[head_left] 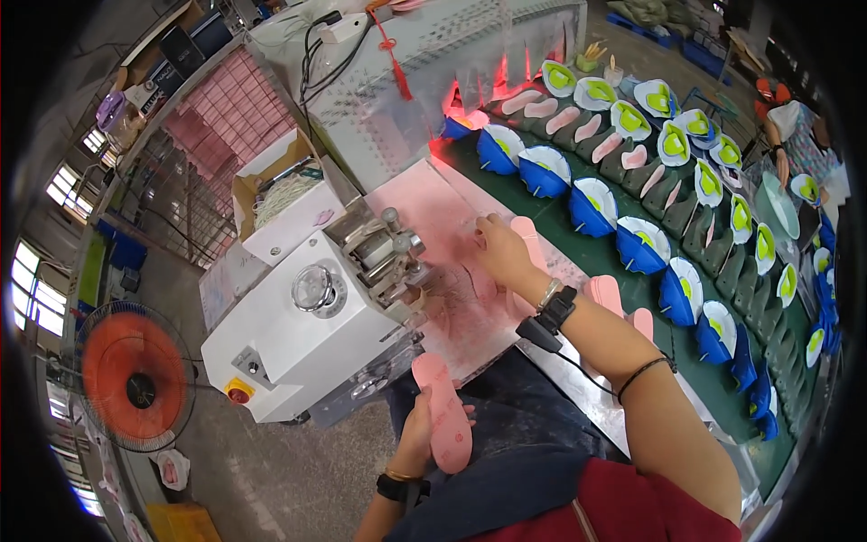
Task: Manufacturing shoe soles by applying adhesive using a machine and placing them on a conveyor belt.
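My left hand point(418, 432) is wrapped round a pink insole point(442, 417), held upright in front of my lap, just below the head of a white machine point(316, 334). My right hand point(502, 253) is over a worktop point(411, 194) coated in pink dust, to the right of the machine's metal rollers point(384, 248). Its fingers are curled together; anything between them is hidden. Beyond my right wrist, pink insoles point(524, 228) lie at the worktop's edge, with a further stack of insoles point(605, 294) beside my forearm.
A green conveyor point(578, 248) to the right carries rows of blue-and-white shoe uppers point(591, 208) and dark shoe lasts. An open cardboard box point(280, 185) holds string behind the machine. An orange fan point(135, 379) stands at left. Another person's hand point(782, 167) shows at far right.
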`<action>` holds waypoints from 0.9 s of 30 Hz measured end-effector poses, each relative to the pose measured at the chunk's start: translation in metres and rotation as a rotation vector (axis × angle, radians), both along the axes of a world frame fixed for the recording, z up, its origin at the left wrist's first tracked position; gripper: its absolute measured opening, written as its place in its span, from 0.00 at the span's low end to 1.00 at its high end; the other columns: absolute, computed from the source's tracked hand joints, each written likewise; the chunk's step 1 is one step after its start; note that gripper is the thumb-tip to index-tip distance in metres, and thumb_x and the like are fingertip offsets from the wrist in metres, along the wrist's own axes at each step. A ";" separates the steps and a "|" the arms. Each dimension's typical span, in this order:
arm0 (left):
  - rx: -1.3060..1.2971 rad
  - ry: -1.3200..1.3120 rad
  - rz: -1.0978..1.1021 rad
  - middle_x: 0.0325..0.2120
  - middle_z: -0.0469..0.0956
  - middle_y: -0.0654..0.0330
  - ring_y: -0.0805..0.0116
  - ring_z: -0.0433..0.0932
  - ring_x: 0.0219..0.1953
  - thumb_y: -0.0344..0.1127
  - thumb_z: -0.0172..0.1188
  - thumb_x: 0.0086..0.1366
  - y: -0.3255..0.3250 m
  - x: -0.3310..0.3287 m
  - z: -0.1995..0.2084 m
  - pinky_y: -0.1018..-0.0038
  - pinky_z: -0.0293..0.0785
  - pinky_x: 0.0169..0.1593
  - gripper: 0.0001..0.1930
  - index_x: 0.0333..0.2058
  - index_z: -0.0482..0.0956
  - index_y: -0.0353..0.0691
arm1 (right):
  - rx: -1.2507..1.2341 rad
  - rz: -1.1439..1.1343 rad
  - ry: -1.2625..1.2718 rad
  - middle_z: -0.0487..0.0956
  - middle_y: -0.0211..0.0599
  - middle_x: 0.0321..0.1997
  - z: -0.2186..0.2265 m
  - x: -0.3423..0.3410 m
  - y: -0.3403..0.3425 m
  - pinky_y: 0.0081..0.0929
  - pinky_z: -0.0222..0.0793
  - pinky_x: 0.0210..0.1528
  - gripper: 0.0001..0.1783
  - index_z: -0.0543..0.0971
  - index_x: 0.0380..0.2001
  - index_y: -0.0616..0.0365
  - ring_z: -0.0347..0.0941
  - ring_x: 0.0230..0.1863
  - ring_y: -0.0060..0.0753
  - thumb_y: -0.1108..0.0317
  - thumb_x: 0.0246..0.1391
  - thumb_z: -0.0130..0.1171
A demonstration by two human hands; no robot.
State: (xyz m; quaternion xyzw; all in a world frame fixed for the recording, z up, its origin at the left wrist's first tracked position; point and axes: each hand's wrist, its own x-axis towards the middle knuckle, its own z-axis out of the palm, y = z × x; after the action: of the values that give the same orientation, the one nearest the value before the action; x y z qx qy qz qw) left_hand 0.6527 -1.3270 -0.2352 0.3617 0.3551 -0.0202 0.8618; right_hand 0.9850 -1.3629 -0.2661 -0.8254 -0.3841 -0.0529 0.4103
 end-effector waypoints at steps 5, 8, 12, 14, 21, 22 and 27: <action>0.013 0.015 -0.009 0.48 0.72 0.52 0.52 0.79 0.46 0.55 0.38 0.76 0.000 -0.001 0.001 0.53 0.81 0.47 0.31 0.63 0.63 0.33 | -0.034 0.006 0.465 0.82 0.51 0.33 -0.021 -0.011 0.024 0.46 0.73 0.40 0.18 0.81 0.34 0.65 0.79 0.36 0.56 0.57 0.52 0.64; 0.029 0.051 0.009 0.58 0.69 0.51 0.49 0.78 0.47 0.55 0.37 0.75 0.003 -0.007 0.006 0.50 0.81 0.47 0.31 0.64 0.60 0.35 | -0.038 -0.043 0.579 0.82 0.51 0.31 -0.043 -0.008 0.057 0.44 0.73 0.37 0.21 0.82 0.33 0.64 0.80 0.34 0.52 0.53 0.52 0.65; 0.076 0.063 0.013 0.56 0.71 0.50 0.49 0.80 0.45 0.56 0.37 0.75 0.002 -0.012 0.012 0.50 0.81 0.46 0.32 0.65 0.60 0.35 | -0.076 -0.184 0.512 0.80 0.47 0.23 -0.053 0.003 0.087 0.35 0.70 0.29 0.26 0.81 0.29 0.63 0.79 0.26 0.37 0.46 0.54 0.65; 0.082 0.101 -0.020 0.53 0.73 0.46 0.47 0.80 0.45 0.57 0.39 0.75 -0.001 -0.010 0.011 0.50 0.81 0.45 0.32 0.64 0.61 0.36 | 0.173 -0.135 0.693 0.81 0.44 0.25 -0.047 0.006 0.078 0.31 0.70 0.27 0.23 0.81 0.31 0.62 0.79 0.25 0.33 0.49 0.57 0.64; -0.024 0.127 -0.110 0.49 0.76 0.39 0.47 0.80 0.41 0.63 0.44 0.72 -0.007 0.015 -0.007 0.55 0.79 0.46 0.38 0.68 0.55 0.39 | 0.663 -0.345 0.694 0.79 0.40 0.24 -0.024 0.055 -0.138 0.27 0.72 0.18 0.12 0.71 0.37 0.61 0.82 0.23 0.32 0.62 0.63 0.56; 0.065 0.039 -0.096 0.50 0.76 0.45 0.51 0.79 0.46 0.56 0.48 0.73 -0.009 0.016 -0.008 0.57 0.78 0.50 0.35 0.66 0.58 0.34 | 0.672 -0.498 0.721 0.78 0.41 0.22 -0.026 0.074 -0.184 0.28 0.72 0.17 0.12 0.67 0.36 0.60 0.82 0.21 0.33 0.63 0.63 0.55; 0.123 0.115 -0.198 0.57 0.72 0.57 0.61 0.74 0.55 0.48 0.47 0.76 -0.013 0.025 -0.002 0.63 0.75 0.56 0.26 0.66 0.63 0.43 | 0.413 -1.132 0.354 0.78 0.40 0.24 -0.045 0.121 -0.448 0.33 0.74 0.17 0.15 0.72 0.40 0.58 0.79 0.21 0.36 0.65 0.54 0.64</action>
State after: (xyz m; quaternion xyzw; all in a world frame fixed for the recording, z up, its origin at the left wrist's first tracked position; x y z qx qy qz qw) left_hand 0.6774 -1.3396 -0.2374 0.4455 0.3672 -0.1039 0.8099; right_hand 1.1056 -1.8107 -0.3108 -0.8008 0.2046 -0.1975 0.5271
